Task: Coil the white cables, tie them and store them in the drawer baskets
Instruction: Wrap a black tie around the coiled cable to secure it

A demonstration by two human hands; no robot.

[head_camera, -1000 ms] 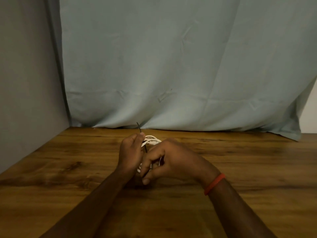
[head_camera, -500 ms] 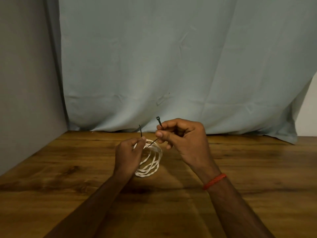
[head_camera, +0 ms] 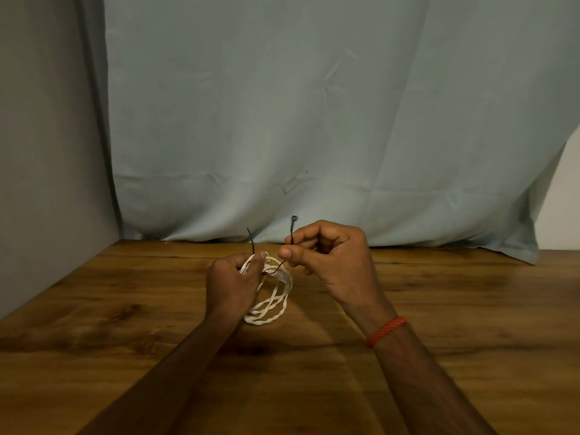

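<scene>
Fig. Head view, both hands over the wooden table (head_camera: 439, 309).

L. hand (head_camera: 232, 281): fingers curled tight round the upper-left part of the white cable coil (head_camera: 276, 304), thumb laid over the strands. It also traps one end of the thin black tie (head_camera: 292, 229), whose pointed tip stands up above the thumb.

R. hand (head_camera: 332, 262): nearly closed; thumb and forefinger pinch the tie's other end, remaining fingers folded into the palm. The tie's small head sticks up just above the pinch. Between the two hands the tie sags in a shallow arc across the top of the coil (whether it passes through the loops or only lies against them cannot be told).

Coil: several loose, roughly round turns of twisted white cable, hanging below and to the right of the l. hand, in the gap between both wrists. Its lower edge is near the table; contact w/ the wood cannot be told. Tie ends are apart, not joined.

Other: red corded band (head_camera: 386, 331) on the r. wrist; pale blue cloth (head_camera: 314, 120) hanging beyond the hands; grey wall (head_camera: 47, 152) to the left of the l. hand.
</scene>
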